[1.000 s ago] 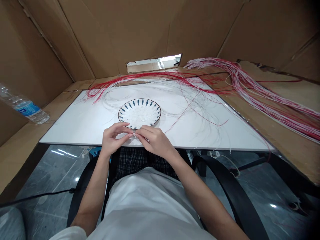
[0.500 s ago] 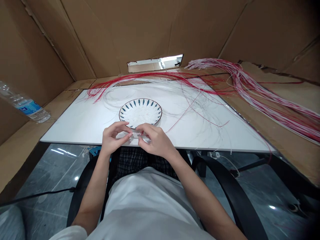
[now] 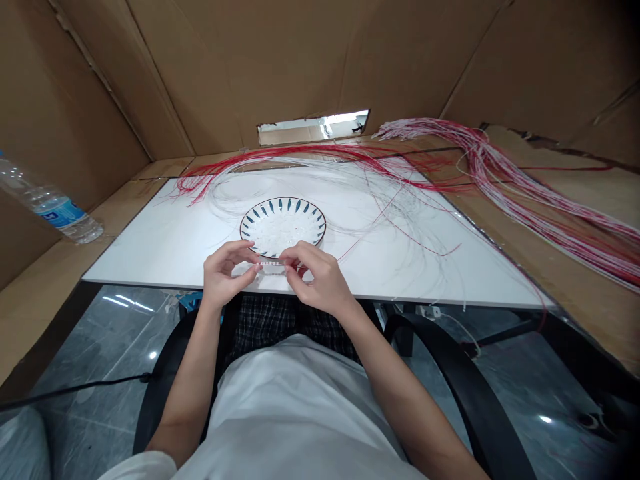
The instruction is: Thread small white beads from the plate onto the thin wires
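Note:
Between my two hands a short row of small white beads (image 3: 270, 264), with a bit of red showing, is stretched level just in front of the plate. My left hand (image 3: 226, 275) pinches its left end between thumb and fingertips. At the other end, the thumb and fingertips of my right hand (image 3: 319, 277) are closed on it. The round plate (image 3: 243, 219), white with blue dashes and a dark rim, stands right behind my fingers and holds many tiny white pieces, too small to make out singly.
Red and white threads (image 3: 295, 152) lie along the back of the white board (image 3: 150, 233), tangling at right. A thick bundle of red and white cords (image 3: 493, 177) runs down the right side. A plastic bottle (image 3: 63, 212) leans at left. Cardboard walls (image 3: 280, 60) surround the board.
My right hand has shifted a little to the right, and its thumb and fingertips have come together at the beads' right end. My left hand has barely moved.

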Demonstrator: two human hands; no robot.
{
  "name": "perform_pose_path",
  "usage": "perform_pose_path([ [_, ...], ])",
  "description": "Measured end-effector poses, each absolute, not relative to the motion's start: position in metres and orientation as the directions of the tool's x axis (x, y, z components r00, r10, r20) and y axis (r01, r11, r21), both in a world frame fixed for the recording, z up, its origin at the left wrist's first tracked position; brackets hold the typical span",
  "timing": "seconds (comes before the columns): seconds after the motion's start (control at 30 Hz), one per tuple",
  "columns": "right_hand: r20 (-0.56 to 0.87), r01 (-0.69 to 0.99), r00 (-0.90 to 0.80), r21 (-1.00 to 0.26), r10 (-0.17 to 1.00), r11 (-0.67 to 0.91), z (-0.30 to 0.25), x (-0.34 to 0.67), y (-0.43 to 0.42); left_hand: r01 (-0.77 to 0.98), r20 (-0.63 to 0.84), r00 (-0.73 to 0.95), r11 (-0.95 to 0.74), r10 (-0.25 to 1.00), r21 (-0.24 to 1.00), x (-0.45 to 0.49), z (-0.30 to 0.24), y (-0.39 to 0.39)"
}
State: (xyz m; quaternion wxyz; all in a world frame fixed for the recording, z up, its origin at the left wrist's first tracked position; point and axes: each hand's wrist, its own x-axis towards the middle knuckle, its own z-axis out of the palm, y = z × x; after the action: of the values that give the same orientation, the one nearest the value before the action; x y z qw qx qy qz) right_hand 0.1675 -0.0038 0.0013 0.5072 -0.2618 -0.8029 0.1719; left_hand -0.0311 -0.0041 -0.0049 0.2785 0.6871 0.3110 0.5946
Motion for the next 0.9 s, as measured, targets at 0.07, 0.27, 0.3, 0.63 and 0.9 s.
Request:
perform_pose_path([
  [0.07, 0.726, 0.252, -0.347, -0.538, 0.594, 0.804, 0.0013, 0.1676, -0.0038, 0.092, 0.645, 0.105, -0.653, 0.757, 0.752, -0.0311, -0.0051, -0.0042],
  [0.27, 0.725, 0.248, -0.334, -0.549, 0.602, 0.798, 0.0009, 0.1676, -0.0043, 0.140, 0.644, 0.093, -0.651, 0.759, 0.746, -0.0316, -0.0057, -0.0044],
  [0.3, 0.728, 0.241, -0.325, -0.553, 0.604, 0.797, 0.0008, 0.1676, -0.0042, 0.145, 0.645, 0.090, -0.650, 0.759, 0.746, -0.0315, -0.0057, -0.0044],
  [0.63, 0.686, 0.212, -0.289, -0.635, 0.668, 0.743, 0.0015, 0.1676, -0.0030, 0.148, 0.612, 0.097, -0.620, 0.785, 0.771, -0.0331, -0.0055, -0.0025],
  [0.9, 0.647, 0.231, -0.309, -0.660, 0.697, 0.715, -0.0004, 0.1671, -0.0001, 0.124, 0.589, 0.094, -0.597, 0.802, 0.793, -0.0334, -0.0055, -0.0018],
])
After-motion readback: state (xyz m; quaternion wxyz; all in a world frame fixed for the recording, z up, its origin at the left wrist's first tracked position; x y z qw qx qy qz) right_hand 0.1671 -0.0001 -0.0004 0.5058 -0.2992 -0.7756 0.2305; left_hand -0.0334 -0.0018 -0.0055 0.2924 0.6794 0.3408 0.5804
